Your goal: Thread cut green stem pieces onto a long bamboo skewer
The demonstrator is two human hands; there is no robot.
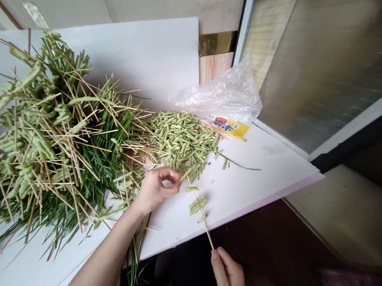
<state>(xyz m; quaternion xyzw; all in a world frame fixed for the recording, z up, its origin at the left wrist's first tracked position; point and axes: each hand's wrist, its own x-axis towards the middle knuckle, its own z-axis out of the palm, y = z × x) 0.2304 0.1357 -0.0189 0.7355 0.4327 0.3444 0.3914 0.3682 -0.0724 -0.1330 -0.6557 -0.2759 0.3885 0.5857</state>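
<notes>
A thin stick (208, 231) is held near its lower end by the right hand (229, 274), its fingers closed on it, off the front edge of the counter (261, 165). Several green bean pieces (198, 204) are threaded along the stick. Another piece is pinched between thumb and fingers of the left hand (162, 185) at the stick's upper tip. Just beyond, cut beans (183, 136) are heaped on the counter, with a clear plastic bag (225, 93) and a yellow packet (236, 128) behind them. The left side is covered by a large pile of skewered beans (58, 120).
</notes>
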